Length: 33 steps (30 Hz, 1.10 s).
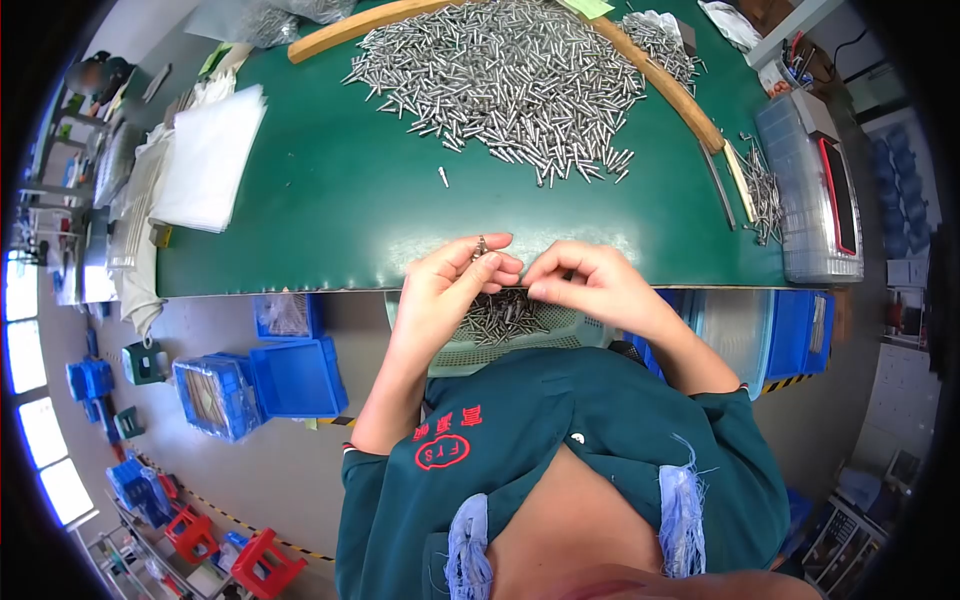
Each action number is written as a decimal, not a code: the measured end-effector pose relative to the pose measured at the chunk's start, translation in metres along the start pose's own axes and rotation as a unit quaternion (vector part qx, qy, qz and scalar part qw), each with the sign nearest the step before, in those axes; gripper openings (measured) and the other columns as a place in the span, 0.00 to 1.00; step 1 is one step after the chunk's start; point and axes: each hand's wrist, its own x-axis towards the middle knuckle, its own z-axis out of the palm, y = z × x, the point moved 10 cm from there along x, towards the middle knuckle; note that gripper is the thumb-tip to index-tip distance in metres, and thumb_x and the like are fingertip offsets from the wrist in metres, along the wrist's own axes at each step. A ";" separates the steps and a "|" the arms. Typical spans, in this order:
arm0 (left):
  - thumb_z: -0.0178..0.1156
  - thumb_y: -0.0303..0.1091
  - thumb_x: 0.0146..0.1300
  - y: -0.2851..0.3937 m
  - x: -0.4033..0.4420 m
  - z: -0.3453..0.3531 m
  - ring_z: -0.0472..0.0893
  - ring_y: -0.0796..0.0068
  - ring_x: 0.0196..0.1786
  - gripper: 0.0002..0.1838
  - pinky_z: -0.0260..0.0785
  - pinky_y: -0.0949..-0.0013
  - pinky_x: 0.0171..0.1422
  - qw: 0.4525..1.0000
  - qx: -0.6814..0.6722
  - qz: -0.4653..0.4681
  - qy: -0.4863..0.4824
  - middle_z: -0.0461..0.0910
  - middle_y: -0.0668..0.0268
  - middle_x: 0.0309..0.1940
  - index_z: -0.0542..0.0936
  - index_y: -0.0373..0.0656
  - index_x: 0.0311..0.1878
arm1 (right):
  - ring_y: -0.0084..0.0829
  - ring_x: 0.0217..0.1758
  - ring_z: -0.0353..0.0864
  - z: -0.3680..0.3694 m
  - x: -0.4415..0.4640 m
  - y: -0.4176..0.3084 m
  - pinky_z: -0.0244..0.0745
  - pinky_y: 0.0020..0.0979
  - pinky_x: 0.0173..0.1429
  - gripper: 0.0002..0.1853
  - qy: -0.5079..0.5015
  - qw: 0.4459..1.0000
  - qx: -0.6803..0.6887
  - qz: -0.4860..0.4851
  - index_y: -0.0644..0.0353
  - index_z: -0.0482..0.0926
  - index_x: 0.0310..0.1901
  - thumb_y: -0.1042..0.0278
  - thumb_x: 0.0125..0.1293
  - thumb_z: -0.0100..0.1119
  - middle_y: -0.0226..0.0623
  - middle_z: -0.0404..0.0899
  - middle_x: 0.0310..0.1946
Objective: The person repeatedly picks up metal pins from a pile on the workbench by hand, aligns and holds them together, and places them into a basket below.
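My left hand point(462, 275) is closed on a few small metal pins point(481, 247) at the table's front edge. Just to its right, my right hand point(583, 280) has its thumb and fingertips pinched together; whatever they hold is too small to make out. Below both hands, a pale green basket point(462, 360) holds many similar metal pins point(500, 318). On the green table point(330, 200) beyond, a large heap of silvery pins point(510, 80) is spread out, and a single pin point(444, 177) lies apart from it.
Wooden strips point(665, 85) border the heap. White sheets point(212, 160) lie at the table's left. On the right are long thin metal pieces point(765, 195) and a clear plastic case point(800, 190) with a red-edged phone point(838, 195). Blue bins point(300, 378) stand below.
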 end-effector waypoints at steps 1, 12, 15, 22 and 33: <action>0.52 0.28 0.76 -0.001 -0.001 0.002 0.86 0.72 0.45 0.16 0.78 0.71 0.51 1.000 0.003 -0.008 -0.011 0.86 0.55 0.44 0.77 0.30 0.61 | 0.16 0.36 0.78 -0.007 0.001 -0.005 0.74 0.23 0.41 0.10 0.025 1.000 0.004 0.005 0.62 0.84 0.45 0.65 0.69 0.65 0.29 0.83 0.35; 0.54 0.28 0.75 -0.020 0.001 0.022 0.86 0.74 0.44 0.12 0.79 0.73 0.49 0.984 0.134 -0.085 -0.083 0.87 0.60 0.41 0.81 0.31 0.53 | 0.24 0.34 0.82 -0.004 0.011 -0.031 0.76 0.26 0.40 0.09 0.053 0.983 -0.128 -0.124 0.59 0.85 0.43 0.64 0.67 0.66 0.33 0.80 0.35; 0.56 0.28 0.74 -0.010 0.001 0.027 0.86 0.74 0.44 0.12 0.79 0.73 0.49 0.972 0.203 -0.079 -0.090 0.87 0.60 0.41 0.80 0.32 0.54 | 0.21 0.32 0.80 -0.005 0.014 -0.021 0.75 0.25 0.37 0.10 0.052 0.990 -0.088 -0.100 0.60 0.85 0.42 0.62 0.67 0.66 0.29 0.80 0.34; 0.58 0.26 0.72 0.008 -0.003 0.010 0.85 0.74 0.45 0.13 0.79 0.73 0.51 0.992 0.115 -0.033 -0.045 0.87 0.58 0.42 0.80 0.30 0.56 | 0.10 0.27 0.70 0.013 0.010 0.034 0.63 0.15 0.24 0.11 -0.021 0.843 0.509 0.175 0.59 0.82 0.41 0.60 0.73 0.62 0.23 0.74 0.29; 0.59 0.28 0.72 0.004 -0.002 0.019 0.86 0.76 0.40 0.11 0.79 0.74 0.47 0.989 0.142 -0.034 -0.014 0.87 0.60 0.36 0.82 0.31 0.51 | 0.09 0.25 0.70 -0.007 0.012 0.004 0.64 0.17 0.27 0.11 0.044 0.993 0.109 0.002 0.61 0.85 0.45 0.62 0.71 0.63 0.22 0.80 0.27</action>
